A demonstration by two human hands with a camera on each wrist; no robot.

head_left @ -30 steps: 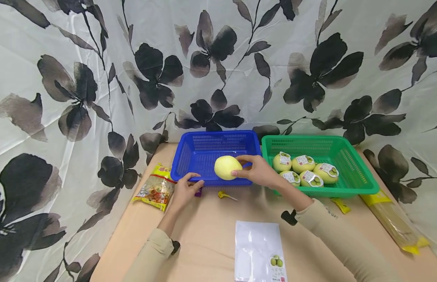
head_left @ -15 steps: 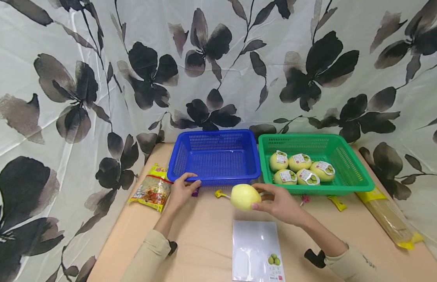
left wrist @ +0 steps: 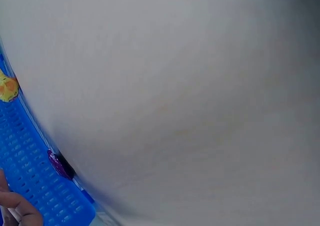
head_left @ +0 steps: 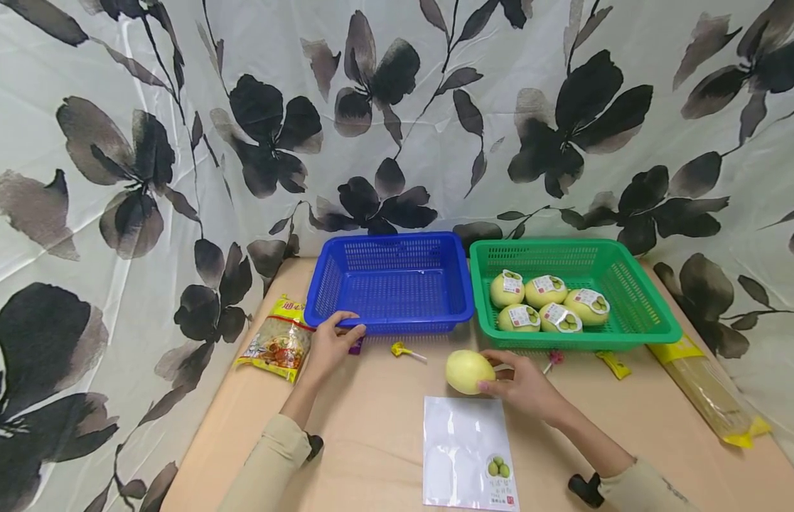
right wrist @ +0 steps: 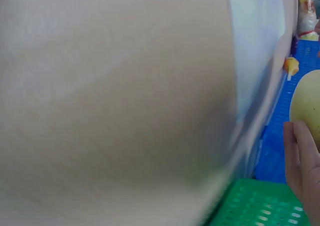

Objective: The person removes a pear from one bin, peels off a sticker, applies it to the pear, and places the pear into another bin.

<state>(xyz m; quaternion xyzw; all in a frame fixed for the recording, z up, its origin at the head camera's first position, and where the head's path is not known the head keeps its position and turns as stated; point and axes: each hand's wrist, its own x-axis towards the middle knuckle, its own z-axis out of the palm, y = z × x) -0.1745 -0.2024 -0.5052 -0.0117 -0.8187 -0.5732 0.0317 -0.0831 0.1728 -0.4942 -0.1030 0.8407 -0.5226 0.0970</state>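
The right hand [head_left: 521, 387] holds the pear [head_left: 469, 371] on the tabletop [head_left: 384, 419], at 12 o'clock from the bag [head_left: 468, 453]. Released carelessly, it could roll. The left hand [head_left: 329, 343] grips the blue basket [head_left: 390, 284].

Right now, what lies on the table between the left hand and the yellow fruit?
In the head view, a small yellow lollipop lies between the left hand and the yellow fruit.
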